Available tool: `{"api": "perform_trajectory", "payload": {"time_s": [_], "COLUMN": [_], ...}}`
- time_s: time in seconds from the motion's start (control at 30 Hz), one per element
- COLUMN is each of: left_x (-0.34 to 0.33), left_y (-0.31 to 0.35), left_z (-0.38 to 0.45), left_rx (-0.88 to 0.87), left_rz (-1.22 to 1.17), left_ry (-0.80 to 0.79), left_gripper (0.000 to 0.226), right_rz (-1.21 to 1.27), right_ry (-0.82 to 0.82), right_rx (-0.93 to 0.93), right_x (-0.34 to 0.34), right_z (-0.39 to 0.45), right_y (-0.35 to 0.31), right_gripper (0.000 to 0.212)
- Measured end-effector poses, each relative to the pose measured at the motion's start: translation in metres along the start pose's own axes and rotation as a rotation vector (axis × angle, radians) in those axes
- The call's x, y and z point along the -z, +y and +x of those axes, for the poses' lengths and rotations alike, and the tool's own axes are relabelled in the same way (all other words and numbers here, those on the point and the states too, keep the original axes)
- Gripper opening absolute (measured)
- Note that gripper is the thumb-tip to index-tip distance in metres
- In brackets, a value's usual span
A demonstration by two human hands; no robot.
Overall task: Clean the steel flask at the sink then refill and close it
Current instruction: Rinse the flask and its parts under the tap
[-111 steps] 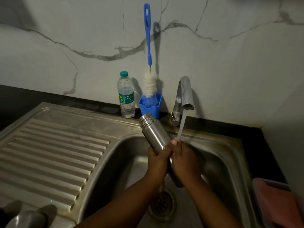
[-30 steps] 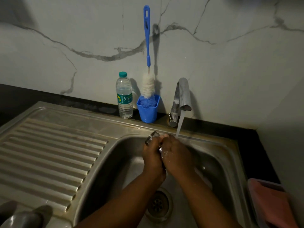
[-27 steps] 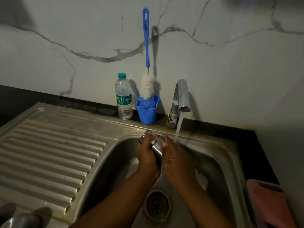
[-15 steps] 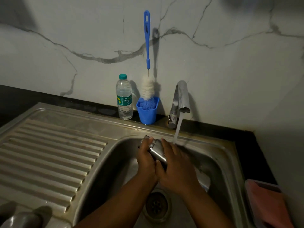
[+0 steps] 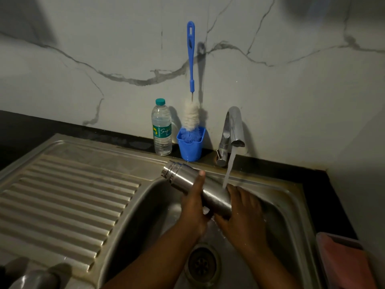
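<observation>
The steel flask (image 5: 187,180) lies tilted over the sink basin (image 5: 291,209), its open threaded mouth pointing up and to the left. My left hand (image 5: 192,207) wraps its middle from the left, thumb on top. My right hand (image 5: 242,213) cups the lower end from the right. Water runs from the tap (image 5: 232,130) onto the flask's body beside my right fingers. No cap is on the flask.
A blue cup (image 5: 190,146) with a long blue bottle brush (image 5: 191,59) and a plastic water bottle (image 5: 161,128) stand behind the sink. The ribbed drainboard (image 5: 62,197) lies left. A steel object (image 5: 35,278) sits at the bottom left, a pink container (image 5: 348,261) at the right.
Both hands have slid down the flask toward its lower end, so its neck and upper body show again. The flask lies flatter, mouth further left.
</observation>
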State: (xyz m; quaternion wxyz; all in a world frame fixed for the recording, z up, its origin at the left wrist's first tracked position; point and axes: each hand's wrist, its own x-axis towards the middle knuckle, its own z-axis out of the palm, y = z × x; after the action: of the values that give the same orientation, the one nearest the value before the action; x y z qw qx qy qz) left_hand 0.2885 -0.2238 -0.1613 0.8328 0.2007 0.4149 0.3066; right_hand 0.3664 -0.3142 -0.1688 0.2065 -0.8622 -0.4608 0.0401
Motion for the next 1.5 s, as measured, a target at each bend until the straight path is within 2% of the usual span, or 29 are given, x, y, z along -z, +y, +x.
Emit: {"api": "perform_trajectory", "payload": {"time_s": [0.13, 0.23, 0.33, 0.43, 0.5, 0.63, 0.73, 0.87, 1.0, 1.07, 1.17, 1.23, 1.37, 1.5], "left_x": [0.008, 0.011, 0.012, 0.012, 0.013, 0.014, 0.012, 0.009, 0.007, 0.004, 0.003, 0.004, 0.012, 0.020], "left_y": [0.019, 0.007, -0.018, -0.027, -0.021, 0.010, 0.015, -0.009, -0.026, -0.020, -0.005, 0.003, 0.005, -0.007], "left_z": [0.006, 0.002, -0.003, 0.001, 0.004, 0.002, 0.004, 0.003, 0.006, 0.005, 0.005, 0.004, 0.009, 0.009], "left_rx": [-0.053, -0.044, -0.001, 0.002, 0.011, 0.019, -0.035, -0.010, -0.056, -0.050, 0.023, 0.073, 0.136, 0.218], "left_rz": [-0.029, -0.043, -0.006, -0.026, -0.009, -0.115, -0.174, -0.189, -0.025, 0.027, 0.063, -0.033, -0.126, -0.249], "left_ry": [0.050, 0.008, -0.174, -0.271, -0.222, -0.101, -0.088, -0.133, -0.305, -0.282, -0.122, -0.061, 0.002, -0.041], "left_gripper": [0.055, 0.058, 0.055, 0.066, 0.067, 0.044, 0.046, 0.053, 0.057, 0.055, 0.046, 0.043, 0.062, 0.078], "right_rz": [0.051, 0.150, 0.185, 0.258, 0.274, 0.270, 0.294, 0.115, 0.141, 0.166, 0.217, 0.339, 0.640, 0.976], "right_ry": [-0.106, -0.164, -0.176, -0.197, -0.238, -0.301, -0.294, -0.229, -0.153, -0.139, -0.167, -0.217, -0.297, -0.099], "right_rx": [-0.068, -0.129, -0.022, 0.049, 0.045, -0.087, -0.163, -0.046, 0.046, 0.021, -0.008, -0.084, -0.198, -0.370], "right_x": [-0.007, -0.002, 0.000, 0.001, -0.001, -0.010, -0.009, 0.005, 0.005, 0.003, -0.002, -0.005, -0.016, -0.013], "right_z": [-0.014, -0.016, -0.002, 0.010, 0.005, -0.019, -0.017, 0.008, 0.020, 0.018, 0.005, -0.010, -0.031, -0.034], "right_y": [0.004, 0.000, -0.020, -0.029, -0.019, 0.014, 0.023, 0.006, -0.021, -0.022, -0.007, 0.005, 0.023, 0.030], "right_gripper": [0.091, 0.094, 0.087, 0.098, 0.098, 0.101, 0.102, 0.089, 0.092, 0.099, 0.098, 0.091, 0.085, 0.081]}}
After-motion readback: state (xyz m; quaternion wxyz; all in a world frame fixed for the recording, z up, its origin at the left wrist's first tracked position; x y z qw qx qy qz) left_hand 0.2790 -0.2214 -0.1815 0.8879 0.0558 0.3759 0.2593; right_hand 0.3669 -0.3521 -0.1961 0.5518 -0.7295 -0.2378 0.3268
